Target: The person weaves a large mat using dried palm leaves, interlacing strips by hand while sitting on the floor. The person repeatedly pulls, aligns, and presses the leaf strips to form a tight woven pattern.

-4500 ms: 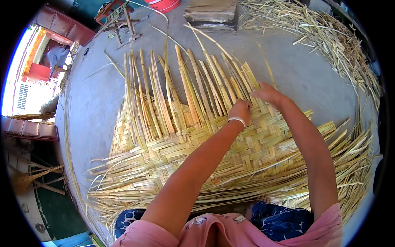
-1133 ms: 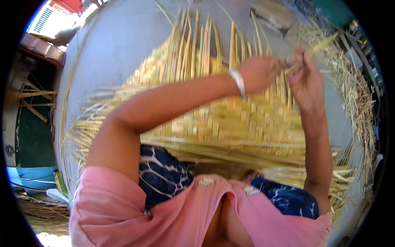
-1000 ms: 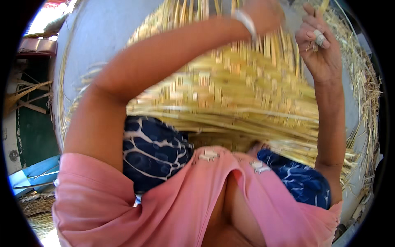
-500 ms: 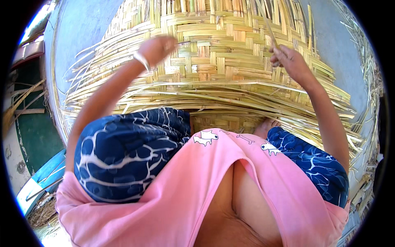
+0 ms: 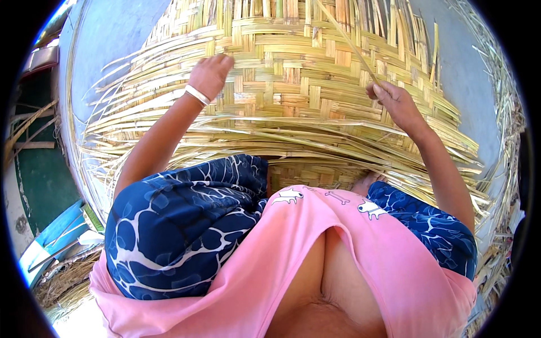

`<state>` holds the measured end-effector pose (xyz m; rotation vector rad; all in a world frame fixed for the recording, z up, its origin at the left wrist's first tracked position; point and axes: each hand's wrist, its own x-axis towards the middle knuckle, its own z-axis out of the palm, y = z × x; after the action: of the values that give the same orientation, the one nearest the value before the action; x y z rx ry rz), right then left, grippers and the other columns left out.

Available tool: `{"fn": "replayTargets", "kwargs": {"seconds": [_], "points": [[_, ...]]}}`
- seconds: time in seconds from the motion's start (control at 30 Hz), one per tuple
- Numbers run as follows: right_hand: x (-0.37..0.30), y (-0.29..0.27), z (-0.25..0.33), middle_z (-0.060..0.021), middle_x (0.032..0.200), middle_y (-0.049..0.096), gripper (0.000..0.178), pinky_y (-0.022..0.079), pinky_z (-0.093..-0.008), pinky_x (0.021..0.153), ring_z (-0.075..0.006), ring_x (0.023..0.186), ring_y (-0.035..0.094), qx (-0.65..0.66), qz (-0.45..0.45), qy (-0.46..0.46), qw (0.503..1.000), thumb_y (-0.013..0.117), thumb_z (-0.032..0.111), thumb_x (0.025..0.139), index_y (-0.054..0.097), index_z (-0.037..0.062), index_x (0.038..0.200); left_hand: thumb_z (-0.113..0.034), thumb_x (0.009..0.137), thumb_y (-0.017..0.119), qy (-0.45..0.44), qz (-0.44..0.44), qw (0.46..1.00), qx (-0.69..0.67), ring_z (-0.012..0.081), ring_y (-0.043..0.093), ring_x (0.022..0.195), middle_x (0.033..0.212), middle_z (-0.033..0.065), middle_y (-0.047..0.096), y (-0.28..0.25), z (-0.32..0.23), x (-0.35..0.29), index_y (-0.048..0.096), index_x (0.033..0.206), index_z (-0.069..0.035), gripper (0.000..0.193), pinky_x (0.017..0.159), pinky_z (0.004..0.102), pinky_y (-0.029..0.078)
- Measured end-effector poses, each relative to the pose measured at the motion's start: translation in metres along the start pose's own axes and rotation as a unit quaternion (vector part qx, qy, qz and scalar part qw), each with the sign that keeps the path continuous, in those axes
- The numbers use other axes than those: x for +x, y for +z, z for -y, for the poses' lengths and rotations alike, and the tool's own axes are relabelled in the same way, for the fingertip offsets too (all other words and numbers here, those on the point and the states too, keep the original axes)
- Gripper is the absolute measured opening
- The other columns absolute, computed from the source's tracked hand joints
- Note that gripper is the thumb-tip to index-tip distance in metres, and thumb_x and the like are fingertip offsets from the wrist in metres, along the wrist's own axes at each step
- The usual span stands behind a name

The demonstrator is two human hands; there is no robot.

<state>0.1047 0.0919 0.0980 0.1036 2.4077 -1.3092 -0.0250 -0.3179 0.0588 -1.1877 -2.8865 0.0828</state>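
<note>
A large mat of woven yellow-green split bamboo strips point(image 5: 293, 76) spreads before me, its loose strip ends sticking out left and right. Over its left part hovers my left hand point(image 5: 211, 77), wearing a white bangle point(image 5: 198, 95). Its fingers are curled, and what they hold, if anything, is hidden. On the right, my right hand point(image 5: 395, 105) pinches the near end of a long, thin bamboo strip point(image 5: 350, 45), which slants away to the upper left across the weave.
Loose strips point(image 5: 282, 132) lie bunched along the mat's near edge, by my knees. Grey floor point(image 5: 445, 50) borders the mat. Strip scraps point(image 5: 496, 84) are heaped along the right rim. At the lower left are a blue-and-white object point(image 5: 53, 239) and dry fibres point(image 5: 65, 284).
My left hand has shifted slightly left and down. My right hand has dropped a little and still grips its strip, which now slants more to the left.
</note>
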Motion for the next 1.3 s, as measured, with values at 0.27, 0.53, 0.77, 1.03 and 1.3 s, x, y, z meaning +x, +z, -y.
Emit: {"fn": "replayTargets", "kwargs": {"seconds": [0.27,0.53,0.77,1.03,1.3], "points": [[0.003,0.005,0.033,-0.0076,0.091,0.063,0.044,0.045,-0.0296,0.078,-0.0169,0.084,0.057,-0.026,0.082,-0.036,0.996,0.043,0.038,0.094,0.06,0.0001,0.108,-0.004,0.071,0.058,0.234,-0.141,0.96,-0.064,0.0194,0.052,0.076,0.085,0.0009,0.053,-0.061,-0.103,0.036,0.057,0.114,-0.017,0.045,0.065,0.0319,0.042],[-0.024,0.006,0.023,-0.001,0.068,0.057,0.033,0.044,-0.0255,0.055,-0.0099,0.06,0.053,0.106,0.226,0.106,0.962,0.048,0.034,0.093,0.061,0.0036,0.099,-0.02,0.078,0.063,0.176,-0.11,0.973,-0.102,0.0226,0.052,0.092,0.096,0.0038,0.055,-0.069,-0.133,0.032,0.056,0.118,-0.014,0.041,0.079,0.0363,0.041],[-0.036,0.002,0.025,-0.0168,0.074,0.06,0.023,0.046,-0.0427,0.065,-0.0327,0.067,0.059,-0.086,0.193,-0.044,0.976,0.049,0.024,0.088,0.058,0.0031,0.09,-0.035,0.085,0.057,0.181,0.048,0.97,-0.152,0.0268,0.056,0.097,0.103,0.0102,0.06,-0.079,-0.148,0.052,0.057,0.108,-0.008,0.035,0.086,0.0417,0.04],[-0.043,-0.018,-0.014,-0.0186,0.076,0.061,0.019,0.045,-0.0489,0.064,-0.0397,0.073,0.057,-0.24,0.062,-0.078,0.966,0.049,0.026,0.088,0.057,0.0089,0.088,-0.022,0.092,0.05,-0.03,0.36,0.81,-0.462,0.0147,0.059,0.054,0.062,0.0073,0.059,-0.071,-0.133,0.031,0.058,0.077,0.001,0.029,0.054,0.0272,0.048],[-0.058,-0.003,0.036,-0.0157,0.115,0.055,0.04,0.038,-0.0425,0.095,-0.0332,0.106,0.052,-0.329,-0.213,-0.329,0.859,0.063,0.025,0.079,0.055,0.0083,0.114,-0.019,0.092,0.049,-0.159,0.338,0.737,-0.563,0.0106,0.055,0.049,0.061,0.0044,0.057,-0.082,-0.126,0.052,0.062,0.087,0.001,0.025,0.047,0.0227,0.043]]}}
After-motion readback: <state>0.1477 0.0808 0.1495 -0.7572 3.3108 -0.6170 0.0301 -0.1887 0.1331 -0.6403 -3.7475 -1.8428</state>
